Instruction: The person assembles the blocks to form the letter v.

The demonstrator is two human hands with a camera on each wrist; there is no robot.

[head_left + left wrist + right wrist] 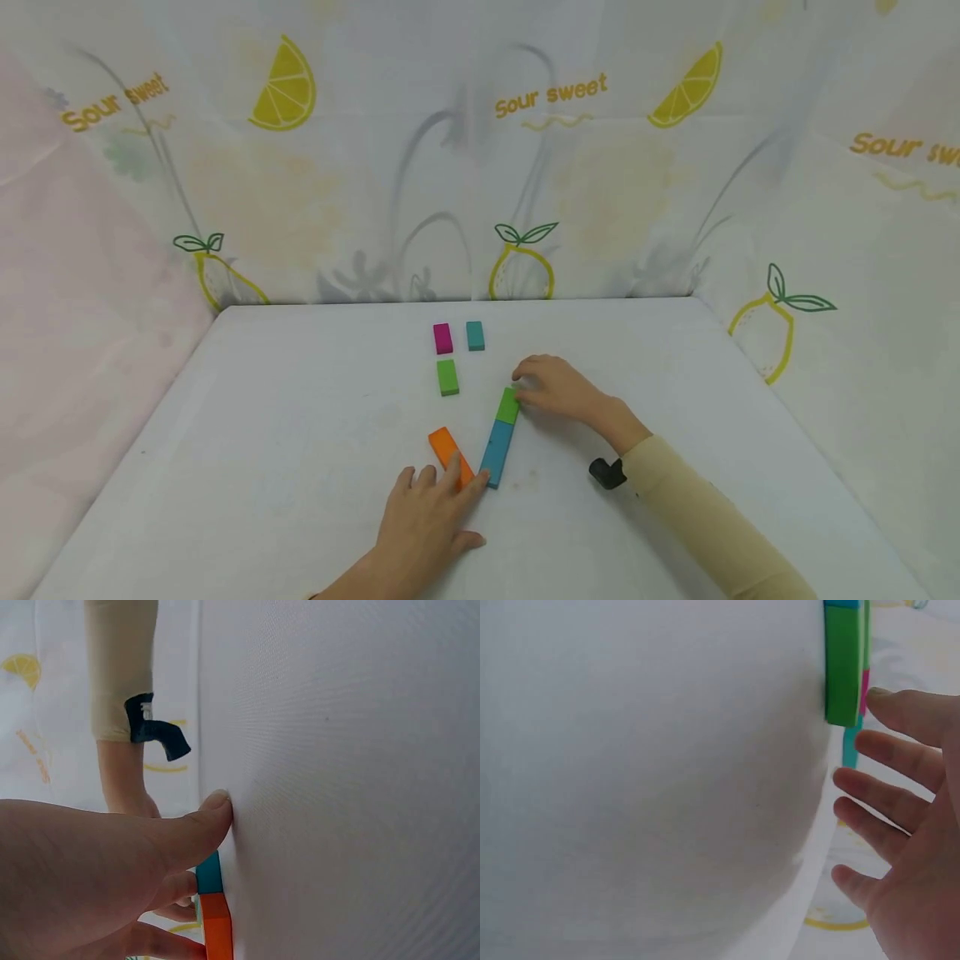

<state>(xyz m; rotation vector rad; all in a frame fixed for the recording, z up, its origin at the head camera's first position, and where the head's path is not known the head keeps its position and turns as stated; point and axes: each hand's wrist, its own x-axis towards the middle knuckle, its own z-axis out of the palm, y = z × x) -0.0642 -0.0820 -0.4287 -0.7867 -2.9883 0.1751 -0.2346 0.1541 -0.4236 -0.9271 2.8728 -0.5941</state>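
On the white table, my left hand [423, 518] lies with its fingers extended. One fingertip is on the orange block [442, 443] and another is at the near end of the long blue block [497, 454]. The orange and blue blocks slant toward each other at their near ends. A green block [507, 405] sits end to end with the blue one at its far end. My right hand [561, 388] hovers beside that green block, thumb close to its far end. In the right wrist view its fingers [885, 795] are spread loosely, with nothing held between them.
Farther back stand another green block [447, 378], a magenta block [443, 338] and a teal block [476, 336]. Behind the table's [315, 400] far edge hangs a lemon-print cloth [360, 192]. A black strap piece [607, 473] sticks out at the right sleeve.
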